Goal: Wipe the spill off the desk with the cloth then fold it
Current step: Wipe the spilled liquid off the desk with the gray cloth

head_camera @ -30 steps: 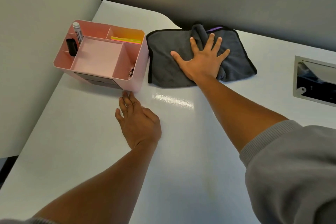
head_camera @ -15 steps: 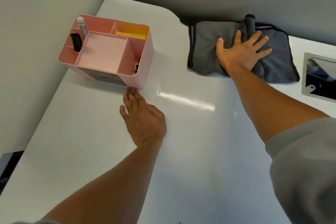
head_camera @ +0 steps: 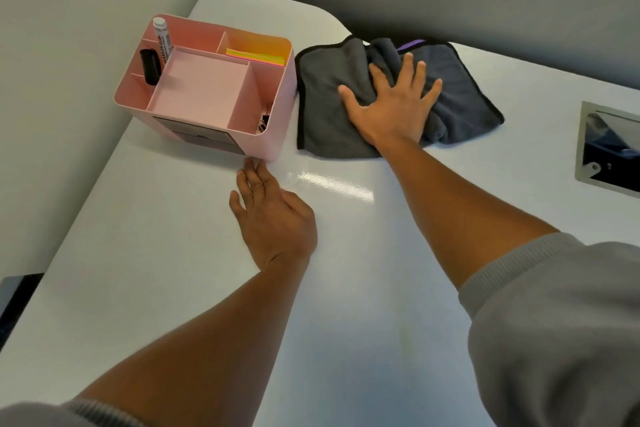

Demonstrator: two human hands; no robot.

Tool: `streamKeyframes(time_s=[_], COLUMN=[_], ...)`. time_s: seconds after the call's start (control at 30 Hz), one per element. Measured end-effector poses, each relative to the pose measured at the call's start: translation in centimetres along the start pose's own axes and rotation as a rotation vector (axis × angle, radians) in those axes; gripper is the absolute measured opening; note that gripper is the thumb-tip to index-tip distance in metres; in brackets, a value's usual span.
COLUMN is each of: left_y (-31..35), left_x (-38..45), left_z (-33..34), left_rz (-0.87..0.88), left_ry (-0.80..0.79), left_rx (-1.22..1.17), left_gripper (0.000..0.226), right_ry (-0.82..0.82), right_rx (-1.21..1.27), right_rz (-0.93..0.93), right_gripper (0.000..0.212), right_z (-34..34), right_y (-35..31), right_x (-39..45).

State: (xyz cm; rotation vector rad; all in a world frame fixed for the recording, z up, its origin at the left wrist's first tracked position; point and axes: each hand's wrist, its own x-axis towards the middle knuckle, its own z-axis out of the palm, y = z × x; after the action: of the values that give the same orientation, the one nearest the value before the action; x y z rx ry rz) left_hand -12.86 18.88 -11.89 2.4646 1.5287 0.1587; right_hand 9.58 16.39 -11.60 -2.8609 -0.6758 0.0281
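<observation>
- Head view, nearest first: the left hand (head_camera: 273,215) lies flat on the white surface (head_camera: 173,253), fingers together and holding nothing, fingertips just short of the pink desk organiser (head_camera: 277,128). Judged from here, it serves best as a brace; keep it planted.
- Beyond it, the right hand (head_camera: 391,104) is the working grip: palm down, fingers spread wide, pressing the grey cloth (head_camera: 325,114) rather than pinching it.
- Under the fingertips the cloth is bunched into a ridge; flattening it would put more fabric on the surface.
- To the thumb side, the cloth's black-trimmed edge is just beside the organiser, so strokes that way should stop short.
- No spill shows anywhere; I cannot tell whether one is under the cloth.
- Folding looks not yet begun.
</observation>
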Motion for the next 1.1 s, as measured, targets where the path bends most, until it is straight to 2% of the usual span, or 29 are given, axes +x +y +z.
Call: streamKeyframes(time_s=[0.23, 0.33, 0.43, 0.6, 0.73, 0.8, 0.87, 0.97, 1.1], left_y=[0.0, 0.0, 0.1, 0.1, 0.2, 0.1, 0.1, 0.1, 0.0], left_x=[0.0, 0.0, 0.1, 0.0, 0.1, 0.0, 0.0, 0.1, 0.1], left_z=[0.0, 0.1, 0.1, 0.1, 0.2, 0.1, 0.1, 0.1, 0.0], left_rz=[-0.003, -0.003, -0.003, -0.005, -0.005, -0.004, -0.003, -0.001, 0.011], left_ry=[-0.002, -0.003, -0.008, -0.013, -0.019, -0.016, -0.011, -0.008, -0.011], left_rx=[-0.009, 0.001, 0.013, 0.025, 0.025, 0.029, 0.029, 0.015, 0.023], left_gripper=[0.061, 0.062, 0.062, 0.062, 0.062, 0.062, 0.062, 0.062, 0.062], right_ry=[0.076, 0.086, 0.019, -0.063, -0.047, -0.041, -0.043, -0.056, -0.066], right_rx=[0.007, 0.027, 0.073, 0.107, 0.08, 0.068, 0.04, 0.002, -0.013], right_rz=[0.061, -0.059, -0.179, 0.015, 0.177, 0.197, 0.129, -0.071, -0.219], right_gripper=[0.072, 0.062, 0.063, 0.066, 0.092, 0.096, 0.094, 0.088, 0.082], right_z=[-2.0, -2.9, -3.5, -3.5, -2.6, -2.0, -1.4, -0.4, 0.0], right_y=[10.8, 14.7, 16.2, 13.8, 9.8, 7.1, 4.3, 0.7, -0.1], right_x=[2.1, 2.2, 2.3, 2.8, 1.8, 1.1, 0.0, -2.6, -6.1])
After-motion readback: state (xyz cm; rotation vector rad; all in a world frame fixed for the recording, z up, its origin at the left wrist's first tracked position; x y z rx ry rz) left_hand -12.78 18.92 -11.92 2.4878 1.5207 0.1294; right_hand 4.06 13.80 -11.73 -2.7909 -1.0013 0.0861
